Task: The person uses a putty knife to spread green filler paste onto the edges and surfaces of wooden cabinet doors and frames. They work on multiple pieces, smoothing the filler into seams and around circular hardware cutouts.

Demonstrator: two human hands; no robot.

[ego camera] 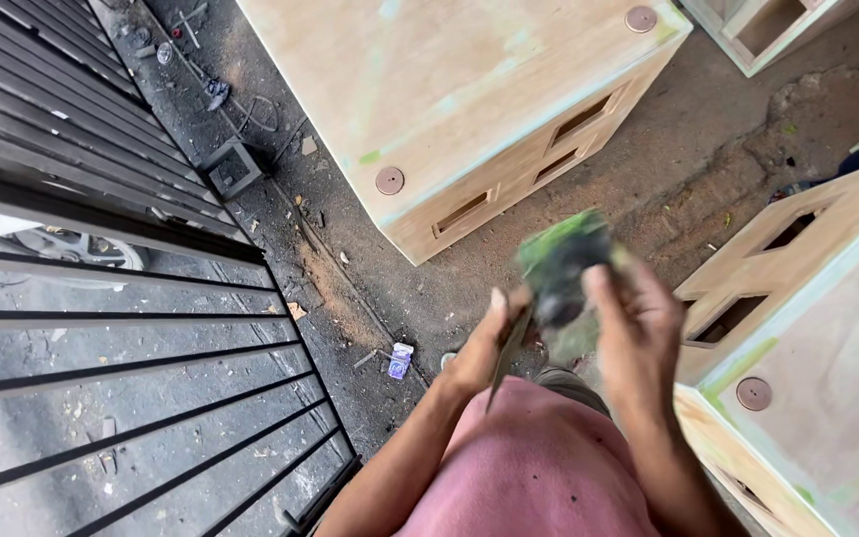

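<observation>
Two pale wooden cabinets flank us on the dirt floor [668, 169]: one cabinet [449, 80] ahead, the second cabinet [827, 338] at right, both smeared green at the edges. Our right hand [638, 328] is closed around a dark green-stained can [561, 268], held mid-air between them, blurred. Our left hand [479, 348] pinches a thin blade [507, 358], tip pointing down, just beside the can. We judge this as loading filler onto the blade; next calls for steadying the can and dipping cleanly.
</observation>
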